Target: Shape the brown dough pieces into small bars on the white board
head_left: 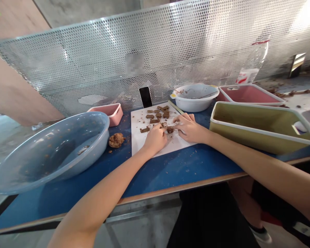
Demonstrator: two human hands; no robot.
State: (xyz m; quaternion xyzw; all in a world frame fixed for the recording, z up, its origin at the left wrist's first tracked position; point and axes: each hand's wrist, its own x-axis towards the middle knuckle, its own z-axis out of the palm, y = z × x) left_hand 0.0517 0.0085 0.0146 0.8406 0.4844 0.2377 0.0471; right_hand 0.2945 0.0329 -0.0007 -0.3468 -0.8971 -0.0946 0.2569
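On a white board (139, 144) lie several small brown clay pieces (155, 121), some shaped like short blocks. My left hand (155, 138) is closed at the near side of the board, its thumb and fingertips pinching a brown clay piece (170, 130). From the right, my right hand (188, 128) grips the same piece with bent fingers, the other fingers resting over the board. The fingertips hide part of the piece. Crumbs are scattered round both hands. Left of the board a rough lump of brown clay (116, 140) sits on the blue table (155, 175).
A large blue basin (98, 144) stands at left, with a small pink box (116, 115) behind it. A phone (145, 96) leans on the perforated metal screen (98, 65). At right are a white basin (196, 103), a pink bin (250, 94), a green bin (250, 137) and a bottle (253, 62).
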